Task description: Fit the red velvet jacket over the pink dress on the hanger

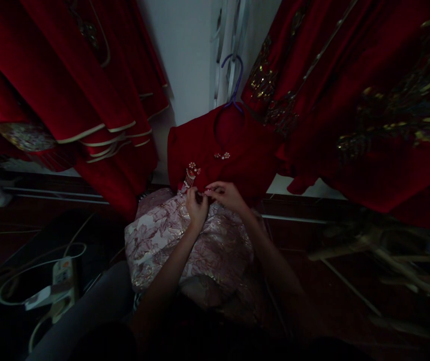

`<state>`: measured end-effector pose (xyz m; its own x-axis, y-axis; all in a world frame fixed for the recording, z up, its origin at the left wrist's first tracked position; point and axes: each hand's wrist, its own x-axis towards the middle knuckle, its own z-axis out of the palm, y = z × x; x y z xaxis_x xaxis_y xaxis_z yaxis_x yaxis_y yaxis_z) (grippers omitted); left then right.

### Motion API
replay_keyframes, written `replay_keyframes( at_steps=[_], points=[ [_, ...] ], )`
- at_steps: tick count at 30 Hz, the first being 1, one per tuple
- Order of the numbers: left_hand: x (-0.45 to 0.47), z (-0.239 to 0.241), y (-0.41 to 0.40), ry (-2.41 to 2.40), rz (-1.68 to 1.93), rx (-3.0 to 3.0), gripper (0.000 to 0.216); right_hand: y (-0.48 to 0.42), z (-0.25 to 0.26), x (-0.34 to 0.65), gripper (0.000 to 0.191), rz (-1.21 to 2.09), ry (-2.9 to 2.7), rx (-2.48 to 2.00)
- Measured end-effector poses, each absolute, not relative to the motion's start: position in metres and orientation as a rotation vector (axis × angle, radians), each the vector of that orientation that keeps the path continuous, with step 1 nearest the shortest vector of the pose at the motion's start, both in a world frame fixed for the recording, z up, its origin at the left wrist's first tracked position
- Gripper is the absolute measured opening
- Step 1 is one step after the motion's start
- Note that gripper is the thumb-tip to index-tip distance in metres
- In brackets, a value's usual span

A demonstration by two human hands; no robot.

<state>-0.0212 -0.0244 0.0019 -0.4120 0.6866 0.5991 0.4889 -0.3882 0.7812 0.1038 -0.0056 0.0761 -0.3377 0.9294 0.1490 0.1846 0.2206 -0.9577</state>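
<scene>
My left hand [197, 205] and right hand [227, 194] meet fingertip to fingertip at the lower front edge of the red top [248, 160]. The fingers of both are pinched shut on that edge. The light is dim, so I cannot tell whether anything smaller sits between them. My left thumb and forefinger are drawn tight together. My right fingers curl over from the other side, their tips touching the left ones.

The red top hangs on a purple hanger [233, 82] against the white wall [185, 55], straight ahead of me and between the 2 masses of hanging clothes. A beaded tassel [191, 175] dangles on its front just above and to the left of my left hand, close to my knuckles. A pearl clasp [222, 156] sits higher, on the chest below the collar, apart from both hands.

Under my wrists lies a heap of pink brocade cloth [162, 240], its top reaching up to the hem of the top.

Red velvet robes with pale piping [87, 90] hang to the left. A red gown with gold embroidery [369, 100] hangs to the right. On the dark floor at lower left lies a power strip [63, 281] with white cables looping round it.
</scene>
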Motion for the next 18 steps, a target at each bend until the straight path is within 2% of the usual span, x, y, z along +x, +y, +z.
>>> replay_keyframes(
  at_steps=[3, 9, 18],
  points=[
    [-0.021, -0.002, -0.021, 1.578, 1.931, 1.491, 0.017, 0.008, 0.056, 0.085, 0.028, 1.153, -1.497, -1.092],
    [-0.023, -0.008, -0.018, 1.544, 1.959, 1.366, 0.022, 0.006, 0.024, 0.072, 0.025, 0.792, -1.496, -1.126],
    [-0.023, -0.012, -0.017, 1.540, 1.958, 1.350, 0.022, -0.005, 0.019, 0.071, 0.026, 0.697, -1.505, -1.058]
  ],
)
